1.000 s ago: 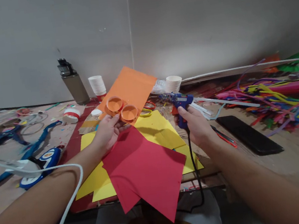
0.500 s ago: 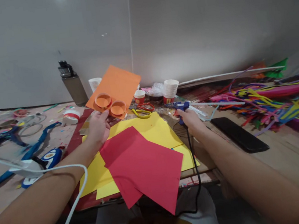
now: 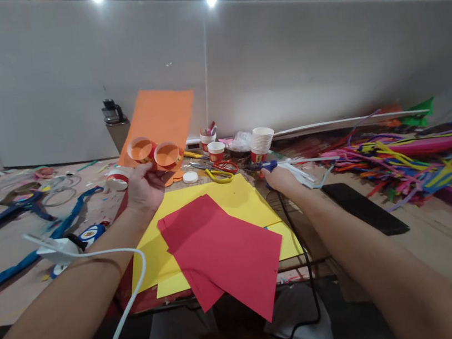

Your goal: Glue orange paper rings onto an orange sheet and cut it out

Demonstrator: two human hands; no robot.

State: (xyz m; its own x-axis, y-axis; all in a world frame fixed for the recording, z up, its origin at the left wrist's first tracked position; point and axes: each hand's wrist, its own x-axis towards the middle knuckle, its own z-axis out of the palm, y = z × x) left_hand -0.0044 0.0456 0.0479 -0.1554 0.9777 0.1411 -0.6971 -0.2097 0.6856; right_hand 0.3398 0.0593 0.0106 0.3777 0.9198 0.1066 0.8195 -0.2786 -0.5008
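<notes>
Held up by my left hand [image 3: 147, 187] is an orange paper sheet [image 3: 165, 113], with two round paper cup pieces [image 3: 167, 154] standing on it side by side. My fingers are closed on its lower edge below the cup pieces. Over on the right, my right hand [image 3: 282, 179] is closed around a blue glue gun [image 3: 268, 166], whose black cord hangs down to my lap. Between my arms lie red paper sheets [image 3: 227, 251] on top of yellow paper sheets [image 3: 229, 191]. Yellow-handled pliers [image 3: 220, 176] rest behind the yellow sheets.
Stacked paper cups [image 3: 262, 143] stand at the back beside a plastic bag [image 3: 242, 141]. A black phone [image 3: 364, 208] lies right of my right arm, near colourful pipe cleaners [image 3: 410, 160]. A white cable [image 3: 134, 280] crosses over my left forearm. A bottle [image 3: 117, 130] stands back left.
The orange sheet with the cup pieces has tilted more upright and shifted slightly left. The glue gun has moved a little left and lower in view. My head view has tipped upward.
</notes>
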